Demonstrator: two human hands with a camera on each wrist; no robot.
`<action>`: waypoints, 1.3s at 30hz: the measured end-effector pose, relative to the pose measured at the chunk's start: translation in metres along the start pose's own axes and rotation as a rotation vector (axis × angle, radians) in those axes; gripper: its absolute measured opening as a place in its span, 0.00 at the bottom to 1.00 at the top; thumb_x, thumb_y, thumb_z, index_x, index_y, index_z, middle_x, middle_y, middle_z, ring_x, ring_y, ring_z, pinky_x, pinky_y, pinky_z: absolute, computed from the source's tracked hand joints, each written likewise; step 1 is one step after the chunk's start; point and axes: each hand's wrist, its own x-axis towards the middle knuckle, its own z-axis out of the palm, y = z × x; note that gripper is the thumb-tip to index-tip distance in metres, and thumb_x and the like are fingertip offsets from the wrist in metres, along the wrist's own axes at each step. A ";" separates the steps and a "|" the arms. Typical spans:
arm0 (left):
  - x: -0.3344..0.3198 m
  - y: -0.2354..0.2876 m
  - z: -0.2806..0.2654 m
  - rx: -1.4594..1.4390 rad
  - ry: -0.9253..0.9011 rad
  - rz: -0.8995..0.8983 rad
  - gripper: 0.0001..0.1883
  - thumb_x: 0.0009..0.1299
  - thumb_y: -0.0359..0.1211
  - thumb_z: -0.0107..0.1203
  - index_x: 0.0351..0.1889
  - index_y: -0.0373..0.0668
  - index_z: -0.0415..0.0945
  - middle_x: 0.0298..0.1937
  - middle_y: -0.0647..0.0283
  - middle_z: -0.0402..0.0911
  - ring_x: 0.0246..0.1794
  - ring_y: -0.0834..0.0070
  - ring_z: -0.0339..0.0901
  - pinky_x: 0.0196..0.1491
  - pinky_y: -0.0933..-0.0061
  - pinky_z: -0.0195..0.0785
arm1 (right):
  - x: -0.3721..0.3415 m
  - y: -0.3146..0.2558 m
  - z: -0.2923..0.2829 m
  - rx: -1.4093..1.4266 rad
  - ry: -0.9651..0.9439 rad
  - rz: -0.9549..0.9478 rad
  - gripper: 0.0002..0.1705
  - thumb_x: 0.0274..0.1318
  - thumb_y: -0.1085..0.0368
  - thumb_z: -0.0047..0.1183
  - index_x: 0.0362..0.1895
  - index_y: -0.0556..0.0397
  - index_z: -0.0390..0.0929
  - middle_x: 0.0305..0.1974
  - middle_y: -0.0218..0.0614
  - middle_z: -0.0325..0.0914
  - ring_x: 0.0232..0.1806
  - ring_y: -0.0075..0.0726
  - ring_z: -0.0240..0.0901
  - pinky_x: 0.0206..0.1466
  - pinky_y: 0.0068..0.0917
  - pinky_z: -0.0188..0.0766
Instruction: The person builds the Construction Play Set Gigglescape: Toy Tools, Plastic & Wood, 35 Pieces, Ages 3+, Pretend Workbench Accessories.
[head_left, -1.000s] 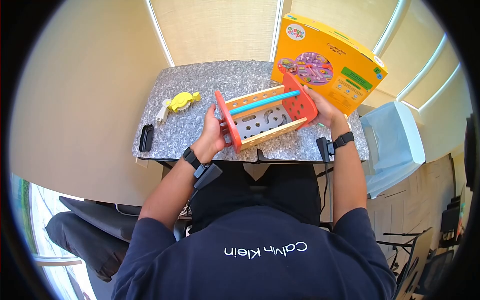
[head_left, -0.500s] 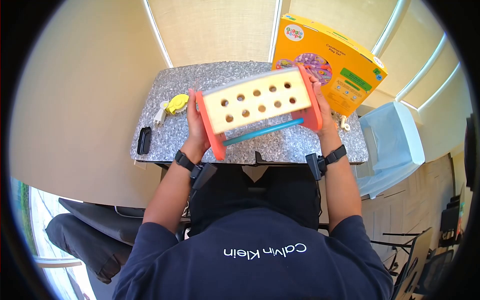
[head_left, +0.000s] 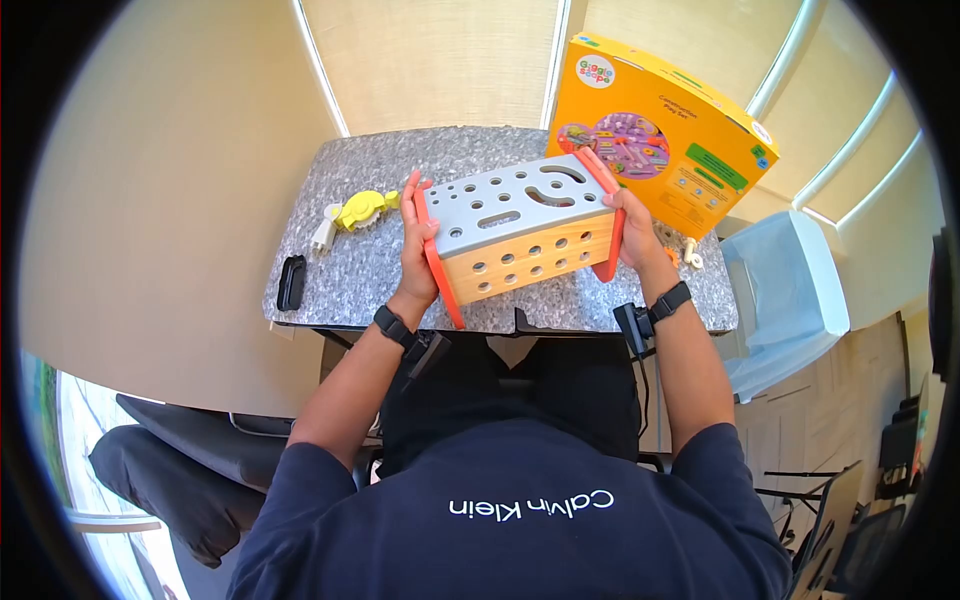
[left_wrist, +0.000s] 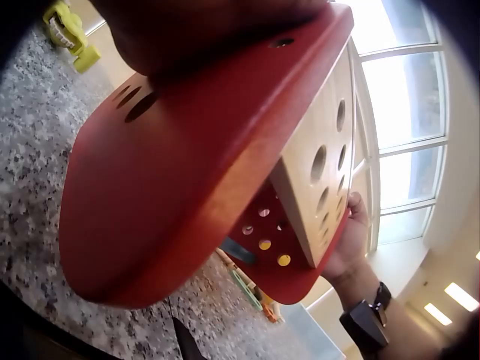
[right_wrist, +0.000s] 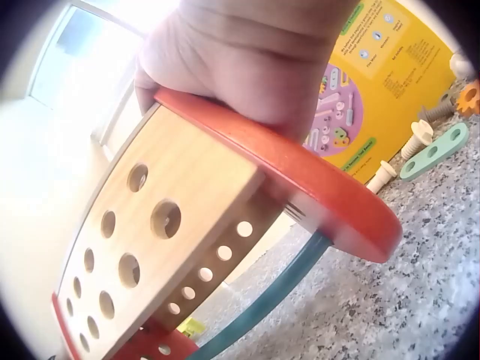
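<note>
Where a navy cloth T-shirt with white lettering [head_left: 510, 545] fills the bottom of the head view, two bare forearms extend upward from it. The left hand [head_left: 417, 258] and the right hand [head_left: 637, 236] each grip one end of a box-shaped wooden toy bench with red end panels [head_left: 530, 258], thumbs at the panel edges; some fingers are hidden behind the panels. The bench is at the centre of the frame, its long axis slanting from lower left to upper right. Its slotted grey face points up, its pale holed side toward the bottom of the frame. A round blue rod [right_wrist: 279, 289] runs lengthwise beneath, in the right wrist view.

Beyond it is the speckled grey tabletop [head_left: 375, 160], with a black oblong tray [head_left: 291, 283] at centre left and a yellow plastic piece [head_left: 364, 210] farther up. At right sits a translucent pale-blue bin [head_left: 785, 295]; an orange-yellow cardboard box [head_left: 690, 110] stands at upper right.
</note>
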 end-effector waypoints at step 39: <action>0.011 -0.012 -0.017 0.403 -0.056 0.111 0.35 0.56 0.31 0.47 0.67 0.40 0.67 0.63 0.54 0.64 0.68 0.63 0.61 0.76 0.61 0.49 | -0.027 -0.029 -0.130 -1.943 0.232 -0.143 0.22 0.51 0.70 0.60 0.51 0.40 0.88 0.45 0.42 0.85 0.54 0.55 0.78 0.60 0.48 0.74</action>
